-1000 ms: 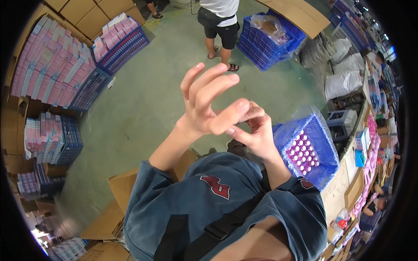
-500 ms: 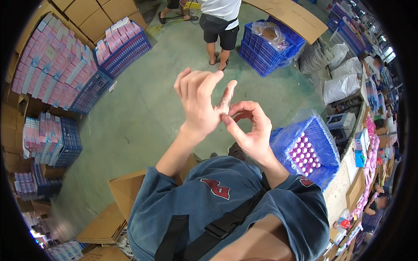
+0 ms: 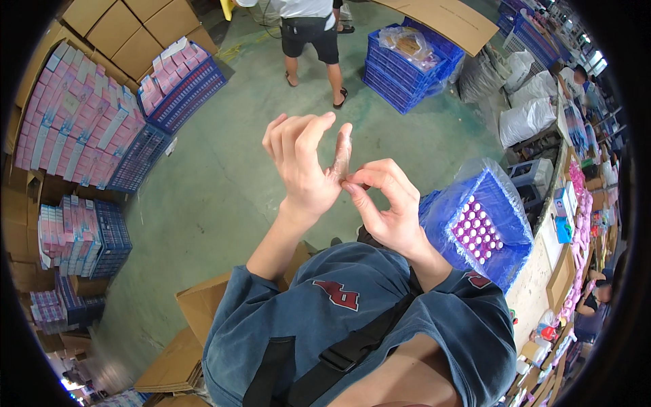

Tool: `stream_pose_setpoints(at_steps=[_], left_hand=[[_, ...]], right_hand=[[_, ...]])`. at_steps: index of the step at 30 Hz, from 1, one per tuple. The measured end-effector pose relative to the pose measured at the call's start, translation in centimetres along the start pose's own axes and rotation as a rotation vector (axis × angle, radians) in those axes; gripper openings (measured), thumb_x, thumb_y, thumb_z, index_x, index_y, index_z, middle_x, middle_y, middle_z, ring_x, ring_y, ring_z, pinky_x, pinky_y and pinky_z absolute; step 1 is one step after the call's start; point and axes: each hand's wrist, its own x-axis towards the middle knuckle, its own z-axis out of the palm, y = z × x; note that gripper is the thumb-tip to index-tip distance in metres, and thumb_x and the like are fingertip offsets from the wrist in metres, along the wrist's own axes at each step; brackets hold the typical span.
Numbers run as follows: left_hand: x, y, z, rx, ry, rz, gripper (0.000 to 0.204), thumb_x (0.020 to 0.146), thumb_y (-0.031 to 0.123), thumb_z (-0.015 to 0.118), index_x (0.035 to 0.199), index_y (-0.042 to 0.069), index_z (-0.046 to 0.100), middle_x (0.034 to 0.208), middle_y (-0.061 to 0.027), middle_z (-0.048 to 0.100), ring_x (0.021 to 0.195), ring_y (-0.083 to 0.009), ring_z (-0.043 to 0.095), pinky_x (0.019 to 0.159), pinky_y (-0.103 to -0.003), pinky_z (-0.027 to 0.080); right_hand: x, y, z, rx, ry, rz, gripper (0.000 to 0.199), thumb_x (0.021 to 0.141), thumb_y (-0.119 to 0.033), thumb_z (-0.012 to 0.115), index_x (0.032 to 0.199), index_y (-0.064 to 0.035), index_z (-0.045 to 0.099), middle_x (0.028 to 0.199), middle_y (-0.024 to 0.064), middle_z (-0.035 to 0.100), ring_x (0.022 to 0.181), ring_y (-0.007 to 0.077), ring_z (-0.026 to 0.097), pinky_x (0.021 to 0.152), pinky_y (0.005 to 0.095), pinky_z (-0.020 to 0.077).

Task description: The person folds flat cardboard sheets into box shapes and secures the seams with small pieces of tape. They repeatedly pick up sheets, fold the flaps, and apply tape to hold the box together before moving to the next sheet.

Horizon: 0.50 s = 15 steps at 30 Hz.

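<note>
One thin whitish layer is on the thumb of the left hand; its material I cannot tell. This hand keeps the thumb apart from four bent fingers. The right hand presses thumb and forefinger together at the base of that left thumb; whether they pinch the layer, I cannot tell. At the right, one lined blue crate contains over a dozen white-capped purple bottles. Ahead, one person stands.

Loose blue short-sleeved shirt, white-edged red patch, black strap, black buckle
</note>
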Motion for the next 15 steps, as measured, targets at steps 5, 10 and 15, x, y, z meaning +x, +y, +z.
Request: stream_pose_setpoints(at_steps=[5, 10, 15], left_hand=[[-0.3, 0.7, 0.5, -0.036, -0.065, -0.106, 0.062, 0.069, 0.005, 0.088, 0.122, 0.009, 0.056, 0.098, -0.0051, 0.062, 0.097, -0.0223, 0.056, 0.093, -0.041, 0.041], [-0.5, 1.2, 1.0, -0.179, -0.164, -0.298, 0.062, 0.069, 0.005, 0.088, 0.121, 0.007, 0.056, 0.103, -0.0081, 0.061, 0.099, -0.0245, 0.057, 0.091, -0.038, 0.042], [-0.3, 1.7, 1.8, -0.056, -0.197, -0.231, 0.062, 0.069, 0.008, 0.089, 0.122, 0.006, 0.056, 0.105, -0.0096, 0.061, 0.101, -0.0267, 0.057, 0.093, -0.04, 0.041]], right_hand=[[0.1, 0.3, -0.4, -0.055, 0.004, -0.024, 0.019, 0.079, 0.004, 0.074, 0.095, -0.0019, 0.067, 0.093, 0.0096, 0.066, 0.079, 0.0256, 0.064, 0.068, 0.0337, 0.0525], [0.4, 0.3, -1.2, -0.12, -0.035, -0.043, 0.019, 0.078, 0.004, 0.073, 0.093, -0.0023, 0.066, 0.092, 0.0105, 0.067, 0.081, 0.0291, 0.065, 0.069, 0.0356, 0.0533], [0.1, 0.2, -1.2, -0.154, 0.026, 0.009, 0.021, 0.079, 0.004, 0.076, 0.098, -0.0013, 0.069, 0.093, 0.0137, 0.067, 0.079, 0.0294, 0.068, 0.069, 0.0354, 0.0559]])
